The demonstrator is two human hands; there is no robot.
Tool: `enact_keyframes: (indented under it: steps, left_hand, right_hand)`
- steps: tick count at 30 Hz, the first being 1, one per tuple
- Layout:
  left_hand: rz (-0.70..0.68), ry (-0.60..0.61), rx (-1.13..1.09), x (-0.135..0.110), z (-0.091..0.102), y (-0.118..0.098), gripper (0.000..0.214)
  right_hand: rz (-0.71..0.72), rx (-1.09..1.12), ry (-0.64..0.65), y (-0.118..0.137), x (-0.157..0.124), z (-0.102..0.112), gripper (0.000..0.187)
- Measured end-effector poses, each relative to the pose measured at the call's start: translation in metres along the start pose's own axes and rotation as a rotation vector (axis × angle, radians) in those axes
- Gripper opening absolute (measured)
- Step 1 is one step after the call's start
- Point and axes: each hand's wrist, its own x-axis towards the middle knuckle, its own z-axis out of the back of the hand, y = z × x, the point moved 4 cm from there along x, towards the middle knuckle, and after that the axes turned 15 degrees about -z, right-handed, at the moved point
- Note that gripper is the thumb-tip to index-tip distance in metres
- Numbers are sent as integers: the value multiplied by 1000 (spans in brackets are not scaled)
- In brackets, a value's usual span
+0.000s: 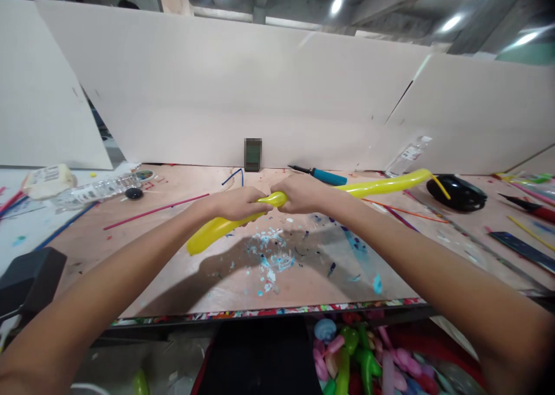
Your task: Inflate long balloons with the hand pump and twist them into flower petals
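A long yellow balloon (381,185) stretches across the middle of the worktable, held above it. My left hand (239,203) is closed around the balloon left of its middle, and the balloon's rounded end pokes out below that hand. My right hand (303,192) is closed around it just to the right, the two hands nearly touching. A short pinched piece of balloon shows between them. The long right part of the balloon runs out to a thin uninflated tail near a black object.
A blue hand pump (323,176) lies behind my hands. A plastic bottle (93,191) lies at the left, a black bowl-like object (457,191) at the right. Thin uninflated balloons are scattered about the table (182,279). Below the front edge sits a bin of coloured balloons (359,357).
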Motion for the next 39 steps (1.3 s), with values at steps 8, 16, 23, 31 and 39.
enact_keyframes:
  steps: [8, 16, 23, 31, 39]
  left_hand:
    - [92, -90, -999, -5, -11, 14, 39]
    - [140, -92, -1310, -5, -27, 28, 43]
    - [188, -213, -983, -8, -20, 36, 33]
    - [151, -213, -973, -14, -17, 43, 35]
    - [94, -150, -1072, -18, -16, 35, 34]
  right_hand:
    - [62, -221, -348, 6, -8, 19, 16]
    - [192, -368, -576, 6, -16, 13, 25]
    - [130, -373, -488, 8, -20, 6, 26]
    - [-4, -194, -273, 13, -22, 9, 46]
    - [-13, -145, -238, 18, -26, 21, 29]
